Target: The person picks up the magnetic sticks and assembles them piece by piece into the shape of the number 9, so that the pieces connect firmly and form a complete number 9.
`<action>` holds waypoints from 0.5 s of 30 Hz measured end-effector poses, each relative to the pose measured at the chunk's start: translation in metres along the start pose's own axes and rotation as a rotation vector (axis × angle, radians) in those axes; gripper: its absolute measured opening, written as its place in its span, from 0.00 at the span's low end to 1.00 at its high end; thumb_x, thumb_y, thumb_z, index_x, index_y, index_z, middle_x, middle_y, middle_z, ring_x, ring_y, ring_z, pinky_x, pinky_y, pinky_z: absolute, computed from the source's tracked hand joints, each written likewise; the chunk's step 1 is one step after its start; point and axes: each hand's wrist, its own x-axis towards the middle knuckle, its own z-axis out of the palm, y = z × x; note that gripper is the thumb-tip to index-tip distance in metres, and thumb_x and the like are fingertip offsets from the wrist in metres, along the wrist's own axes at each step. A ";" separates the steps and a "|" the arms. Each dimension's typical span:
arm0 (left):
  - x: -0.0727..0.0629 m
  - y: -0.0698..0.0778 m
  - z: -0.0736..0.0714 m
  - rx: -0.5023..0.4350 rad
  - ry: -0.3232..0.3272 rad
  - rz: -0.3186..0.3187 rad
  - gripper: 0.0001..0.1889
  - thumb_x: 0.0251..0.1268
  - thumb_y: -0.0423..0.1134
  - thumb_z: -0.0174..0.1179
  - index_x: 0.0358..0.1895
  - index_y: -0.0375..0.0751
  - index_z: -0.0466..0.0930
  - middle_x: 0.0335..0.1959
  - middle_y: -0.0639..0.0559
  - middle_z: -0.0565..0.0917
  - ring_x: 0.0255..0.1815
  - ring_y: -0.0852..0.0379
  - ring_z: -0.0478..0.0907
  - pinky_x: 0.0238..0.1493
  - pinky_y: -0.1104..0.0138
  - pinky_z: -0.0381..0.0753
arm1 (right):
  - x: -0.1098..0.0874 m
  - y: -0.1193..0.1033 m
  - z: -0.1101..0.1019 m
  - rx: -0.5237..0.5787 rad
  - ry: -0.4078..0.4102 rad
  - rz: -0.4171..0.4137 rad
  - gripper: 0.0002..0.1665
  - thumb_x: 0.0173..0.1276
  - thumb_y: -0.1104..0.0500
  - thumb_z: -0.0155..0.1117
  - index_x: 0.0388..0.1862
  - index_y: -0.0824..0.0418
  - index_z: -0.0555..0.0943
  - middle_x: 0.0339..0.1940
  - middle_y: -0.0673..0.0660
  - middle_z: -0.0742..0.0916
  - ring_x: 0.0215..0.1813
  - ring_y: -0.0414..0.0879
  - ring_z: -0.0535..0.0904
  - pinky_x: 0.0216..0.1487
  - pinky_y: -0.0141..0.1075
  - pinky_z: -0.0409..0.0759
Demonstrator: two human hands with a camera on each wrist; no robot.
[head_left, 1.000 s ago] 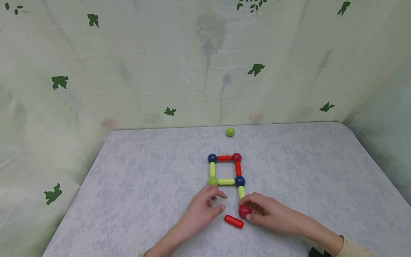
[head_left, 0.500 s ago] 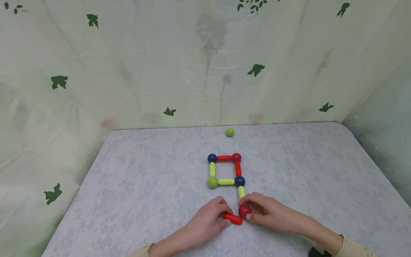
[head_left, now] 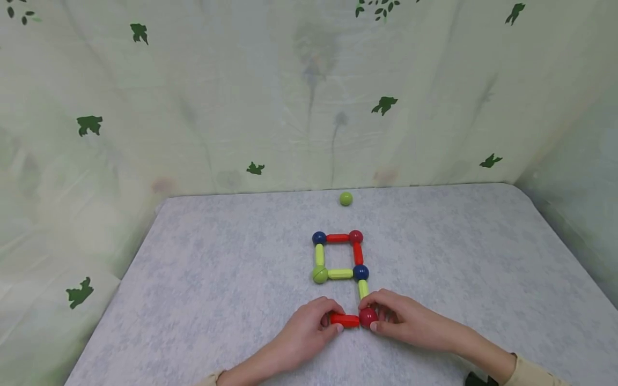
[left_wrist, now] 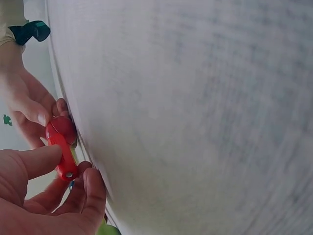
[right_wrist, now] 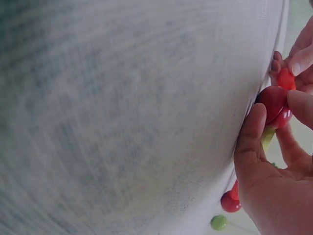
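Note:
Between thumb and fingers my left hand pinches a red rod, its right end against a red ball. That ball is held by my right hand, thumb in front and fingers behind. From the ball a short yellow-green rod runs back to a blue ball, the near right corner of a square of rods and balls. In the left wrist view the red rod meets the ball end on. The right wrist view shows the ball between thumb and fingers.
The square's other corners are a green ball, a dark blue ball and a red ball. A loose green ball lies near the far edge of the grey table. A leaf-patterned curtain hangs behind.
My left hand has moved from beside the green corner ball to the loose red rod, taken hold of it, turned it sideways and brought it against the red ball. My right hand has stayed put.

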 end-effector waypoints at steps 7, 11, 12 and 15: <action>0.000 -0.002 0.003 -0.025 0.026 0.027 0.08 0.63 0.35 0.66 0.43 0.51 0.82 0.29 0.61 0.76 0.28 0.62 0.71 0.30 0.70 0.72 | -0.001 0.001 0.001 -0.004 0.017 -0.007 0.18 0.70 0.52 0.65 0.58 0.43 0.77 0.41 0.47 0.80 0.40 0.45 0.76 0.38 0.34 0.77; 0.001 -0.004 0.003 -0.037 0.031 0.033 0.09 0.63 0.34 0.66 0.44 0.50 0.82 0.29 0.61 0.76 0.27 0.62 0.71 0.29 0.70 0.72 | -0.001 0.001 0.002 -0.022 0.023 -0.021 0.18 0.70 0.52 0.65 0.58 0.43 0.77 0.41 0.46 0.80 0.40 0.44 0.76 0.38 0.34 0.77; 0.001 -0.004 0.003 -0.033 0.034 0.039 0.09 0.62 0.34 0.66 0.44 0.50 0.82 0.29 0.61 0.76 0.27 0.62 0.71 0.30 0.70 0.72 | -0.001 0.001 0.002 -0.026 0.023 -0.024 0.18 0.70 0.52 0.65 0.58 0.43 0.77 0.41 0.46 0.80 0.40 0.44 0.76 0.38 0.34 0.77; 0.001 -0.006 0.002 -0.035 0.032 0.046 0.10 0.62 0.34 0.66 0.45 0.50 0.82 0.30 0.62 0.76 0.28 0.62 0.72 0.31 0.70 0.73 | -0.001 0.002 0.003 -0.033 0.023 -0.031 0.18 0.70 0.52 0.64 0.58 0.44 0.77 0.41 0.46 0.79 0.40 0.43 0.76 0.38 0.34 0.77</action>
